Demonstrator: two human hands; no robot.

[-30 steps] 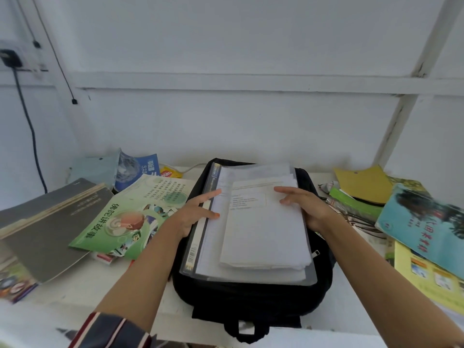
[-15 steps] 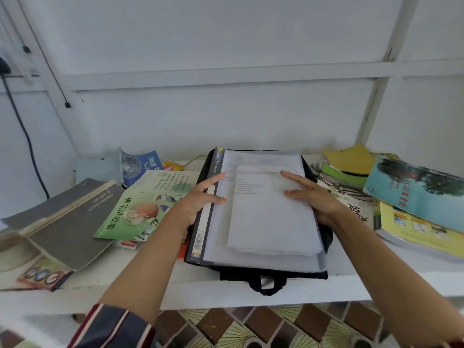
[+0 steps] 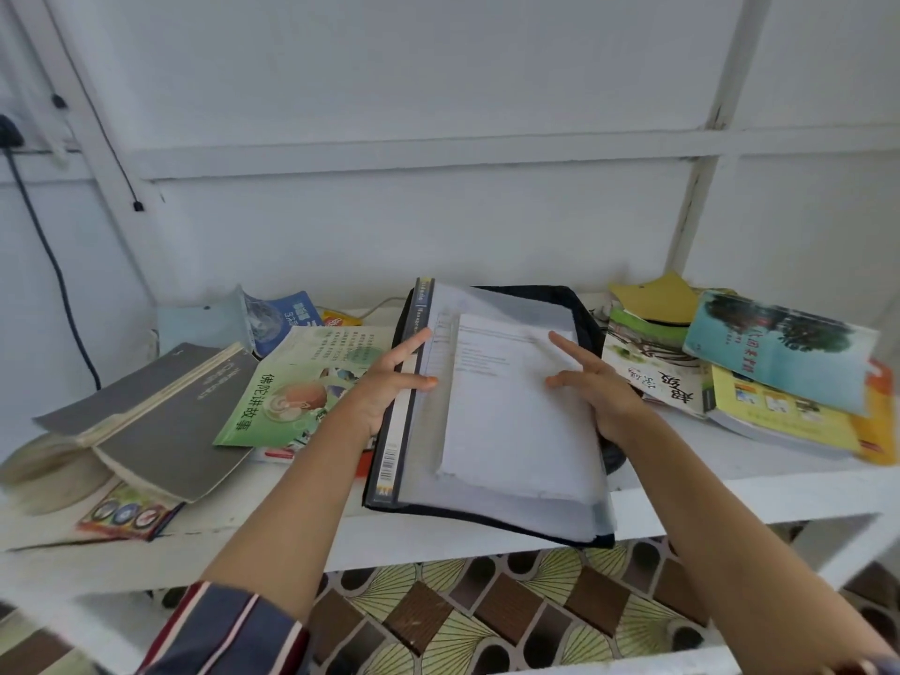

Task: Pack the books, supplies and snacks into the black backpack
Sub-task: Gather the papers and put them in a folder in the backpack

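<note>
A clear-cover folder (image 3: 419, 460) with a dark spine carries a stack of white papers (image 3: 511, 431). It lies tilted over the black backpack (image 3: 579, 304), of which only the far rim and right side show. The folder's near edge juts past the shelf's front. My left hand (image 3: 384, 382) holds the folder's left edge, index finger and thumb on top, other fingers hidden beneath. My right hand (image 3: 599, 387) holds the right edge, index finger and thumb lying on the papers.
Left of the backpack lie a grey book (image 3: 160, 421), a green booklet (image 3: 292, 382), a blue book (image 3: 287, 314), a yellow snack packet (image 3: 341, 318) and a colourful packet (image 3: 126, 511). A pile of books (image 3: 779, 382) sits on the right. White shelf edge (image 3: 730, 489); tiled floor below.
The folder with its papers has come toward me and now covers the backpack's front and handle. Both hands stayed at its sides. The view has tipped downward.
</note>
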